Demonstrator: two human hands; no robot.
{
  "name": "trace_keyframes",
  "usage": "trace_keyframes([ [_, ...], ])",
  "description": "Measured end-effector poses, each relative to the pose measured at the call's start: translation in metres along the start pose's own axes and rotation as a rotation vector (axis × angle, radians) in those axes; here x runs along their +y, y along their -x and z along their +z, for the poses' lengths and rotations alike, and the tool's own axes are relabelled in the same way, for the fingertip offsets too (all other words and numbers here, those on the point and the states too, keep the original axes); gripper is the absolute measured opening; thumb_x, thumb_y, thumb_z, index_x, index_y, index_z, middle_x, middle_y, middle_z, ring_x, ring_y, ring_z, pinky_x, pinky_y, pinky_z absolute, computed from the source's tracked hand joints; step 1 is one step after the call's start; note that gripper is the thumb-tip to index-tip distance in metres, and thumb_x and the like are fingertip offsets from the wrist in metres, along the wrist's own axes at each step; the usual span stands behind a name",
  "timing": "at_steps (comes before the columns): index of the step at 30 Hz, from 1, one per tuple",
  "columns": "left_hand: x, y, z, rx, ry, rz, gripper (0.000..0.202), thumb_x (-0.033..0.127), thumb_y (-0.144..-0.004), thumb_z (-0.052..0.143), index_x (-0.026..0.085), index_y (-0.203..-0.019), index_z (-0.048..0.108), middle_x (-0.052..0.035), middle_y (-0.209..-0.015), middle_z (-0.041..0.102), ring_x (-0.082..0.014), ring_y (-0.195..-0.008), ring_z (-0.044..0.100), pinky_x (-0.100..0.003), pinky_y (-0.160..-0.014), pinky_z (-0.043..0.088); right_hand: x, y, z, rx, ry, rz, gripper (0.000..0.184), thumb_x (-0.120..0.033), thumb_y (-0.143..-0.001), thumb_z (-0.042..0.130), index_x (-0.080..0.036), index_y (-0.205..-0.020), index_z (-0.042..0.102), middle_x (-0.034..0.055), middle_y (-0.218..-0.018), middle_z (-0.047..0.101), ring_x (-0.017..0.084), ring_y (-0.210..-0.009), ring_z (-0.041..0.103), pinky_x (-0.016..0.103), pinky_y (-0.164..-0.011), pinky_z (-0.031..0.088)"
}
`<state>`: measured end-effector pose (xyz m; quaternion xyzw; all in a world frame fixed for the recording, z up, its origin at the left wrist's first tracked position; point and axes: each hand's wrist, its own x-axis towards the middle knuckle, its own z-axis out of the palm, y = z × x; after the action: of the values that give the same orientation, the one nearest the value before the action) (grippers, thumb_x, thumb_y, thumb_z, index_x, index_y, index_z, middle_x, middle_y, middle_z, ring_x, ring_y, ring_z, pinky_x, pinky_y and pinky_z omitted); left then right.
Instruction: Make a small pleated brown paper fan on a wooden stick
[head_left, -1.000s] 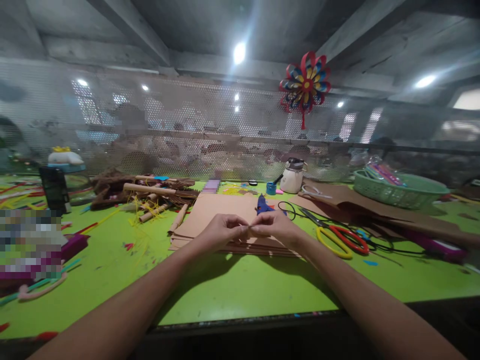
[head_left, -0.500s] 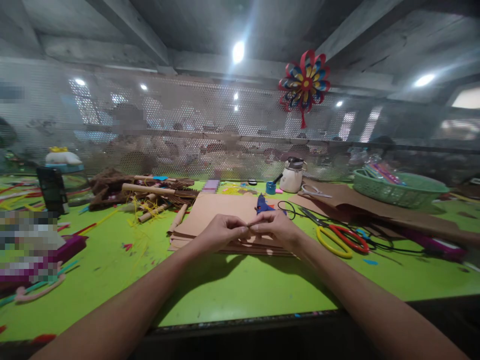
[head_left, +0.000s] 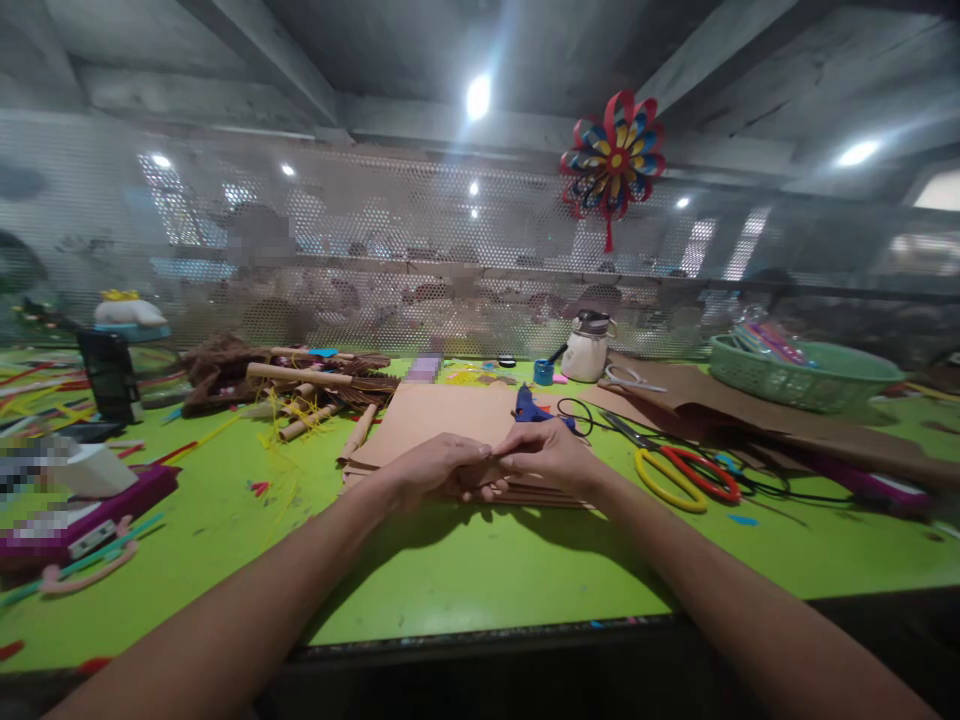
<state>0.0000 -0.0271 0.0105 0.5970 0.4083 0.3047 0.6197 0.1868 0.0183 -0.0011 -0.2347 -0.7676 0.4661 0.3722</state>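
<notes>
My left hand [head_left: 435, 466] and my right hand [head_left: 551, 452] meet over the near edge of a stack of brown paper sheets [head_left: 450, 415] on the green table [head_left: 480, 570]. The right hand's thumb and fingers pinch something small that I cannot make out. My left hand's fingers curl against that same spot and rest on the stack's front edge. A blue glue gun [head_left: 531, 407] lies just behind the right hand.
Red and yellow scissors [head_left: 686, 475] and black cables lie to the right, with a green basket [head_left: 802, 375] behind them. Rolled paper sticks and brown fringe [head_left: 300, 385] are piled at the left. A white pot [head_left: 585, 352] stands at the back; a mesh screen closes the far side.
Both hands have sunk a little toward the paper stack, and my left fingers have uncurled and spread out onto its front edge. The view shifted slightly.
</notes>
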Motion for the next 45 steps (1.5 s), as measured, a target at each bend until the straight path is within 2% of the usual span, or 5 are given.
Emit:
trace_keyframes([
  [11, 0.009, 0.003, 0.003, 0.009, -0.149, 0.021, 0.035, 0.044, -0.077, 0.055, 0.012, -0.082, 0.067, -0.0044, -0.063, 0.062, -0.0067, -0.046, 0.04, -0.022, -0.047, 0.026, -0.005, -0.002, -0.004, 0.042, 0.006, 0.119, 0.012, -0.018, -0.06, 0.065, -0.013, -0.071, 0.069, 0.0022, -0.067, 0.063, 0.013, -0.063, 0.056, 0.027, -0.061, 0.044],
  [22, 0.0, -0.003, 0.001, 0.067, -0.13, 0.044, 0.029, 0.041, -0.073, 0.06, 0.012, -0.076, 0.065, -0.0034, -0.066, 0.063, -0.0084, -0.055, 0.05, -0.021, -0.056, 0.035, -0.003, 0.002, -0.006, -0.129, -0.386, 0.307, 0.021, -0.023, -0.063, 0.07, -0.01, -0.078, 0.064, 0.004, -0.066, 0.062, 0.01, -0.057, 0.053, 0.025, -0.057, 0.041],
  [32, 0.003, -0.001, 0.0, 0.069, -0.193, 0.078, 0.03, 0.04, -0.079, 0.053, 0.013, -0.077, 0.066, -0.0037, -0.062, 0.062, -0.0082, -0.051, 0.048, -0.021, -0.05, 0.031, -0.002, 0.002, -0.013, -0.176, -0.216, 0.158, 0.029, -0.037, -0.071, 0.065, -0.012, -0.086, 0.062, 0.0022, -0.065, 0.059, 0.011, -0.058, 0.053, 0.026, -0.058, 0.044],
  [39, 0.004, -0.001, 0.002, 0.053, -0.134, 0.101, 0.025, 0.037, -0.078, 0.055, 0.013, -0.077, 0.065, -0.0045, -0.066, 0.065, -0.0087, -0.054, 0.051, -0.021, -0.052, 0.034, 0.004, -0.002, -0.011, -0.093, -0.249, 0.252, 0.034, -0.046, -0.068, 0.065, -0.013, -0.073, 0.059, 0.0013, -0.061, 0.06, 0.01, -0.053, 0.053, 0.024, -0.054, 0.042],
  [45, 0.001, -0.005, 0.005, 0.121, -0.13, 0.025, 0.025, 0.035, -0.075, 0.06, 0.01, -0.078, 0.065, -0.0058, -0.061, 0.065, -0.0097, -0.05, 0.054, -0.023, -0.05, 0.037, 0.014, -0.004, -0.012, -0.043, -0.217, 0.308, 0.031, -0.041, -0.062, 0.071, -0.012, -0.067, 0.061, -0.0002, -0.053, 0.057, 0.009, -0.048, 0.049, 0.023, -0.049, 0.038],
])
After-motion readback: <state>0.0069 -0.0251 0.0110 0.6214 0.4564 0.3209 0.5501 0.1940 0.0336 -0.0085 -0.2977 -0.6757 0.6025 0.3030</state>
